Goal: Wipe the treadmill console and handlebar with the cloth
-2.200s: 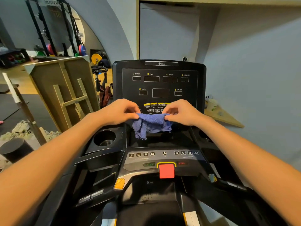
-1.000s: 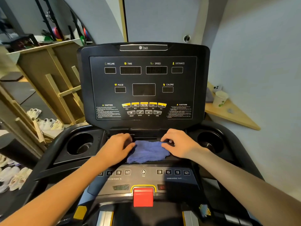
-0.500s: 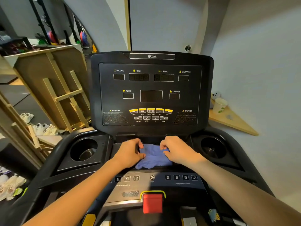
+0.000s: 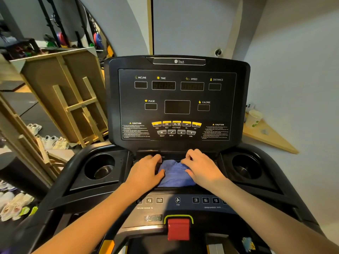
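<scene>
A blue cloth (image 4: 175, 176) lies bunched on the tray shelf below the black treadmill console (image 4: 177, 99). My left hand (image 4: 146, 173) grips the cloth's left edge with curled fingers. My right hand (image 4: 201, 167) grips its right edge the same way. Both hands press the cloth onto the shelf, just under the yellow button row (image 4: 176, 124). Lower down are the number keys and the red stop button (image 4: 178, 229). The handlebar is hidden under my forearms.
Two round cup holders (image 4: 100, 167) (image 4: 245, 166) flank the shelf. A wooden frame (image 4: 73, 99) leans at the left with shoes (image 4: 51, 141) on the floor. A paper cup (image 4: 254, 118) stands on a wooden corner shelf at the right. A wall is close behind.
The cloth came down from in front of the console buttons onto the shelf. Both hands have since stayed on it, bunching it slightly; my view shifted a little.
</scene>
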Motion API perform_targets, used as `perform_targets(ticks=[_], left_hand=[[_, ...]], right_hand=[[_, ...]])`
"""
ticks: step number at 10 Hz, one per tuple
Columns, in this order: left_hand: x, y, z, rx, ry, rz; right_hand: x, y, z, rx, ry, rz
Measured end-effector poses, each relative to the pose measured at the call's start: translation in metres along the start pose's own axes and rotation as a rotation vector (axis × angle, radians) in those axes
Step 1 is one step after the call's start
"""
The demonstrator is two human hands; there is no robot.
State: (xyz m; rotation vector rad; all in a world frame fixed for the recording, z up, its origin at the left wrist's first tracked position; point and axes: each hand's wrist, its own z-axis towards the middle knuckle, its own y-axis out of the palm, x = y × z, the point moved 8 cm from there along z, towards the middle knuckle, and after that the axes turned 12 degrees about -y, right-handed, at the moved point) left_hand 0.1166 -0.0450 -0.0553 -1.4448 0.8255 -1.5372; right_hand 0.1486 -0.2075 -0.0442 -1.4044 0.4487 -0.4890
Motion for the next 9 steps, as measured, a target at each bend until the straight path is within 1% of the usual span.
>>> perform_targets(ticks=[1,2,3,5,7,8,9], left_hand=[[0.020,0.003,0.000,0.029,0.365,0.203],[0.021,0.010,-0.003,0.020,0.482,0.344],[0.019,0.010,-0.005,0.068,0.461,0.429],[0.027,0.006,-0.008,0.088,0.423,0.487],[0.025,0.008,-0.010,0.101,0.423,0.486],[0.023,0.007,-0.010,0.094,0.407,0.452],[0.017,0.004,-0.017,0.011,0.348,0.266]], right_hand=[[-0.008,0.010,0.000,-0.076,-0.169,-0.015],[-0.005,0.017,-0.003,-0.136,-0.203,-0.045],[0.004,0.018,-0.008,-0.160,-0.112,-0.090],[0.004,0.009,-0.011,-0.150,-0.013,-0.197],[0.005,0.005,-0.010,-0.154,0.023,-0.206],[0.006,0.005,-0.014,-0.099,0.027,-0.144],[0.004,-0.001,-0.027,-0.005,0.041,0.027]])
